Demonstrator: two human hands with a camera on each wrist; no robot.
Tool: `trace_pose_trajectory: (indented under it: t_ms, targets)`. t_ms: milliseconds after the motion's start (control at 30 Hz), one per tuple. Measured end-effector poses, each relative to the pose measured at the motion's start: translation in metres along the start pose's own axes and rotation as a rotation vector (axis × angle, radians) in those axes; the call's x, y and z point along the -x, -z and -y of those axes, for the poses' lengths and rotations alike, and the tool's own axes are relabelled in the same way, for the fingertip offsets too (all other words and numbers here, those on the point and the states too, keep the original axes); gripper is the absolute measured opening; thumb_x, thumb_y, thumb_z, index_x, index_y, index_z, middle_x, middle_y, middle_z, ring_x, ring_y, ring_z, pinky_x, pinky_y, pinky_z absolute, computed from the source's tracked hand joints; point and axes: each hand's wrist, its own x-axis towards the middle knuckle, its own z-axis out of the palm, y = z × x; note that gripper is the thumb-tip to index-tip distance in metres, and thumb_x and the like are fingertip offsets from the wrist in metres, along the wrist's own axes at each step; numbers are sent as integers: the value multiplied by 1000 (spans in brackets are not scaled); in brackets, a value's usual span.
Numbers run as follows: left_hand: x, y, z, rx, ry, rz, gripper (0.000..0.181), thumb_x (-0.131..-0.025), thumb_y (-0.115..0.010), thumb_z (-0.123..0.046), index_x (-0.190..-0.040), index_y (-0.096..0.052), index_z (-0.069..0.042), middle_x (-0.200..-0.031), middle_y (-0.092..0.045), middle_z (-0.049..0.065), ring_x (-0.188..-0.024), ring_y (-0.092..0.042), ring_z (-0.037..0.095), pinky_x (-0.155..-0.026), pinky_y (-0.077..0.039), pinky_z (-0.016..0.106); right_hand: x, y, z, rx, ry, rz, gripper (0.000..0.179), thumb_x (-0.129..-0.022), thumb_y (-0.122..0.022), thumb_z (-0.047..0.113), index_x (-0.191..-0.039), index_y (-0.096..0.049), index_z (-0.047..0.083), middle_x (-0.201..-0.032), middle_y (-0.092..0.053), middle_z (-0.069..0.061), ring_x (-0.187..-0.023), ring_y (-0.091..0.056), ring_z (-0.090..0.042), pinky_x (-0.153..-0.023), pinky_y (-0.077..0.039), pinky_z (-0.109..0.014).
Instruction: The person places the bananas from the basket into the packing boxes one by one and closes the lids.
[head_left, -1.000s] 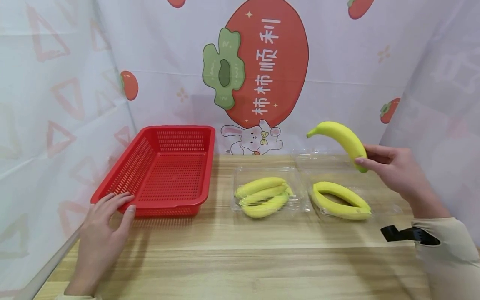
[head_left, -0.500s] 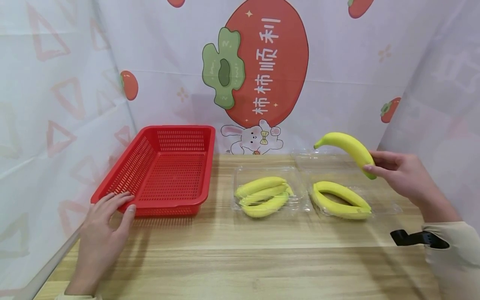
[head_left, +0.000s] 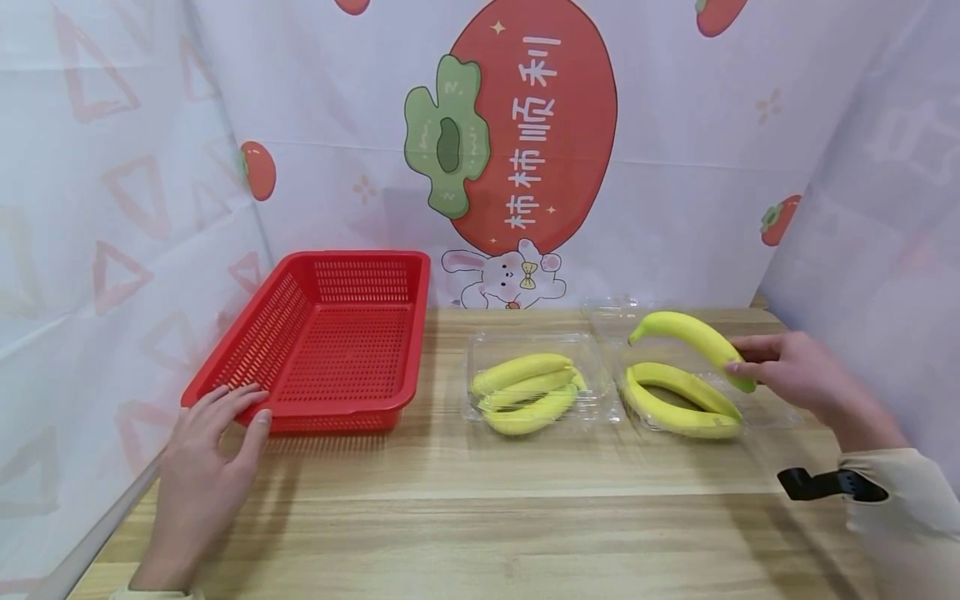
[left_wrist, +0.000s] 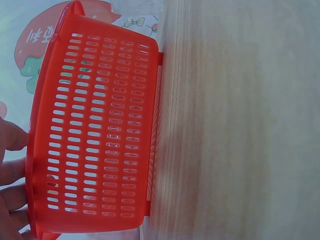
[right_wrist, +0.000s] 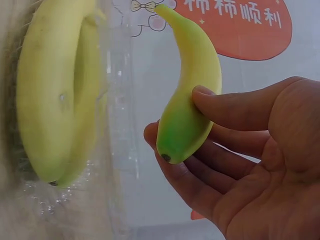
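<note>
My right hand (head_left: 802,379) pinches a yellow banana (head_left: 686,332) by its greenish end, thumb on one side and fingers on the other, the stem pointing left. Close below it, two bananas (head_left: 678,417) lie curved against each other in a clear plastic box (head_left: 772,417). In the right wrist view, the held banana (right_wrist: 195,65) stands apart from the boxed pair (right_wrist: 47,95). At the left, my left hand (head_left: 202,467) rests with relaxed fingers on the near left corner of a red plastic basket (head_left: 337,408). The left wrist view shows the fingertips (left_wrist: 14,136) right at its rim.
Left of the right-hand box, another clear plastic box (head_left: 592,354) holds several bananas (head_left: 525,367). A clear lid (head_left: 611,321) stands behind the right-hand box. Printed cloth walls (head_left: 337,100) bound the wooden table (head_left: 480,533) at the back and both sides.
My right hand has lowered the banana towards the right-hand box, after shifting slightly right. The left hand and basket have stayed in place.
</note>
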Motion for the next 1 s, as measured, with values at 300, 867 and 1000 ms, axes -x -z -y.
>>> trace_pose_trajectory:
  t_ms: [300, 867, 1000]
  targets:
    - [0, 0, 0, -8, -1, -1, 41, -107, -62, -30, -141, -67, -8, -149, -63, 21, -150, -41, 44, -123, -28, 75, -3, -16, -4, -34, 35, 75, 52, -104, -69, 22, -141, -60, -13, -123, -75, -23, -89, -60, 6, -75, -54, -22]
    - [0, -1, 3, 20, -30, -24, 36, -105, -66, -24, -137, -70, -7, -146, -65, 20, -148, -44, 44, -126, -29, 69, -4, -24, -10, -73, -14, 183, 55, -105, -67, 26, -143, -57, -13, -126, -72, -21, -99, -62, -9, -80, -58, -26]
    - [0, -1, 2, 20, -28, -22, 36, -105, -66, -24, -137, -70, -7, -146, -65, 20, -148, -44, 44, -125, -30, 70, -3, -25, -9, -46, -14, 177, 56, -104, -68, 27, -143, -58, -12, -127, -72, -22, -101, -62, -12, -80, -57, -27]
